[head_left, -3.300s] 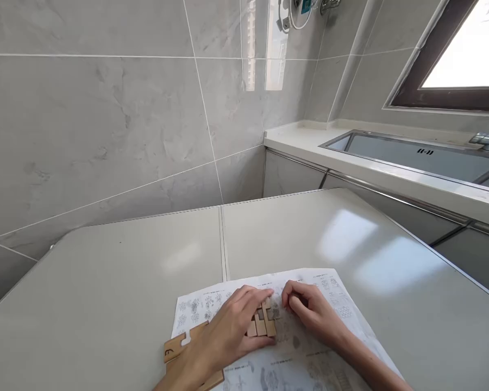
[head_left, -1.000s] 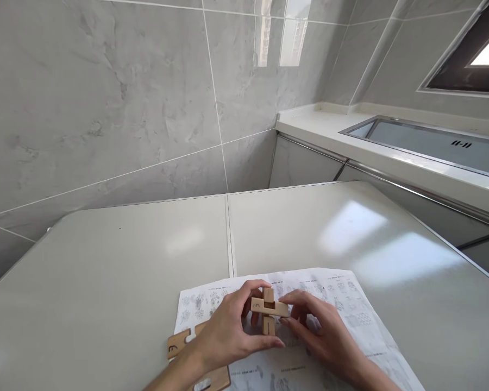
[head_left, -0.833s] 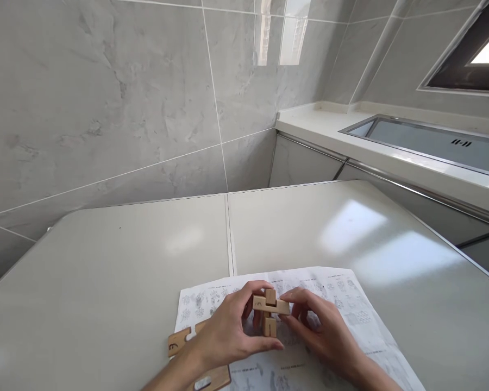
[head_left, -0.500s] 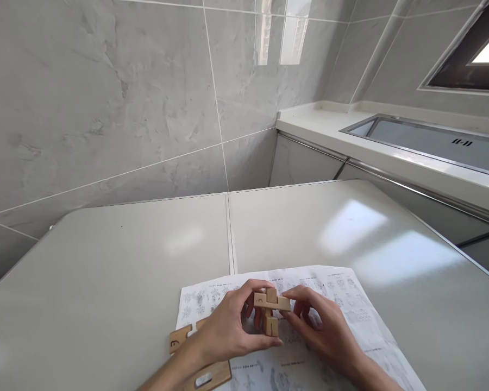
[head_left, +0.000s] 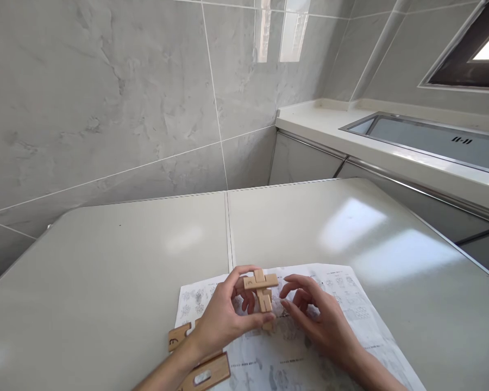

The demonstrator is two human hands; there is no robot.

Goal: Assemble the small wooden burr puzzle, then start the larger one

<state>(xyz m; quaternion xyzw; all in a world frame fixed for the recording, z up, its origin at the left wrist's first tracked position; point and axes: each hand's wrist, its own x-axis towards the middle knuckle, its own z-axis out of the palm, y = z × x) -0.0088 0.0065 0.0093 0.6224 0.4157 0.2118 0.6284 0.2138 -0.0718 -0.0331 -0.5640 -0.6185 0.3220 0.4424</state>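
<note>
My left hand (head_left: 222, 315) is closed on a small assembly of interlocking wooden puzzle pieces (head_left: 261, 281), its index finger behind the top and its thumb against the lower part. One bar with a dark mark lies crosswise, and notched blocks run through and below it. To the right of the assembly, my right hand (head_left: 318, 315) is apart from it with curled, parted fingers and nothing between them. Under both hands lies a printed paper sheet (head_left: 293, 369). Partly hidden by my left forearm are a slotted flat wooden piece (head_left: 214, 373) and a marked wooden piece (head_left: 177, 338).
The sheet and pieces rest on a glossy pale table (head_left: 146, 260) with a seam down its middle. Behind it stands a grey tiled wall (head_left: 146, 98). A white counter (head_left: 309, 117) with a covered sink (head_left: 424, 141) runs along the right.
My right hand has let go of the wooden assembly and its fingers have drawn apart from it. My left hand has lifted and tilted the assembly slightly up and to the left.
</note>
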